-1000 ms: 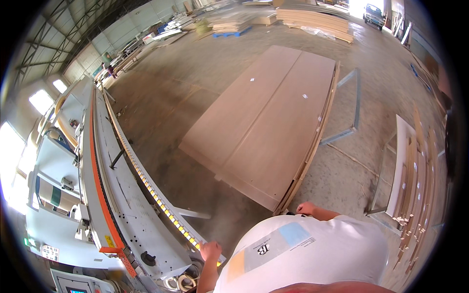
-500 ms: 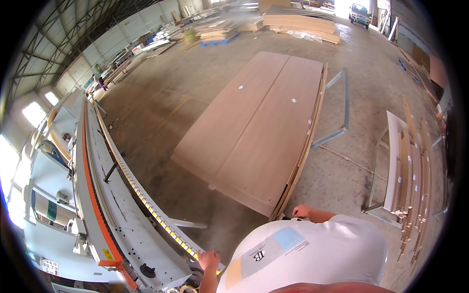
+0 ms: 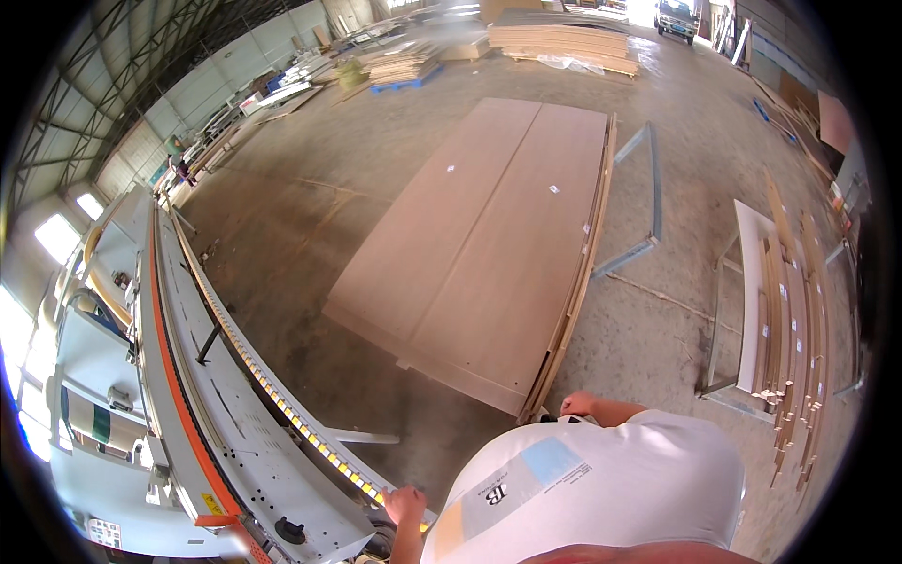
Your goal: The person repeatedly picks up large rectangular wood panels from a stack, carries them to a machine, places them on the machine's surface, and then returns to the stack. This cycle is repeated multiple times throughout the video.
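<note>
My left hand (image 3: 404,506) is at the near end of a long roller rail (image 3: 306,430) with yellow and white rollers. Its fingers curl over the rail's edge, and the fingertips are small in view. The rail runs along the front of a long grey machine (image 3: 246,442) with an orange strip. Close to my body, my right hand (image 3: 578,404) is curled into a loose fist, with nothing visible in it. Just left of that hand lies the near corner of a stack of brown wood panels (image 3: 470,273), two side by side on top. Small white labels sit on them.
A grey metal frame (image 3: 655,188) stands beyond the panels' right side. Farther right, a rack carries a white board (image 3: 749,291) and several narrow wooden strips (image 3: 794,320). Board stacks (image 3: 564,42) lie at the back, with a vehicle (image 3: 676,21) at the bright doorway.
The view has shifted slightly, so the panels and background sit a little further left. Both hands keep nearly the same places and poses.
</note>
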Motion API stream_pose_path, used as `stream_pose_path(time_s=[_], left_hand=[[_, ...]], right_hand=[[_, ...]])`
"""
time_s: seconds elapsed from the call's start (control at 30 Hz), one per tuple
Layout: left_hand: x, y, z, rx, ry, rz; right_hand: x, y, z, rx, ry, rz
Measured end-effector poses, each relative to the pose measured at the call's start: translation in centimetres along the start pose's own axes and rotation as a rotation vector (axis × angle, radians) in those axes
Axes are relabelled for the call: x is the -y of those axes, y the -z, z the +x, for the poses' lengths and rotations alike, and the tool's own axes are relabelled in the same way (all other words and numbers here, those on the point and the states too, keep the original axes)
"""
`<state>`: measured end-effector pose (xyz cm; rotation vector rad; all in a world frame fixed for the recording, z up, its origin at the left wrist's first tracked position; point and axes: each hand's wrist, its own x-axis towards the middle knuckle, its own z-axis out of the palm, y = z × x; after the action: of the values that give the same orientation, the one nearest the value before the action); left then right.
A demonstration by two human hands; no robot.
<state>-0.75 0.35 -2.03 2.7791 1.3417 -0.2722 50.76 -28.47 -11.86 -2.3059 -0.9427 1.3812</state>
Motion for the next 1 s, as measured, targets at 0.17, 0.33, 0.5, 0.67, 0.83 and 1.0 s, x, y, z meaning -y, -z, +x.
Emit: stream_pose_path(time_s=[0.17, 0.33, 0.5, 0.67, 0.83, 1.0], left_hand=[[0.1, 0.4, -0.3, 0.0, 0.005, -0.003], [-0.3, 0.8, -0.2, -0.001, 0.0, -0.024], [0.2, 0.2, -0.3, -0.023, -0.003, -0.014], [-0.3, 0.7, -0.2, -0.038, -0.021, -0.019], [0.1, 0.3, -0.3, -0.038, -0.026, -0.016], [0.1, 0.2, -0.4, -0.032, -0.025, -0.01]], right_hand=[[1.2, 0.5, -0.1, 0.031, 0.019, -0.041], [1.2, 0.6, 0.1, 0.049, -0.012, -0.038], [1.4, 0.3, 0.1, 0.025, 0.02, -0.037], [0.8, 0.1, 0.4, 0.036, -0.017, -0.06], [0.2, -0.1, 0.7, 0.06, 0.018, -0.026], [0.1, -0.4, 0.7, 0.05, 0.044, -0.02]])
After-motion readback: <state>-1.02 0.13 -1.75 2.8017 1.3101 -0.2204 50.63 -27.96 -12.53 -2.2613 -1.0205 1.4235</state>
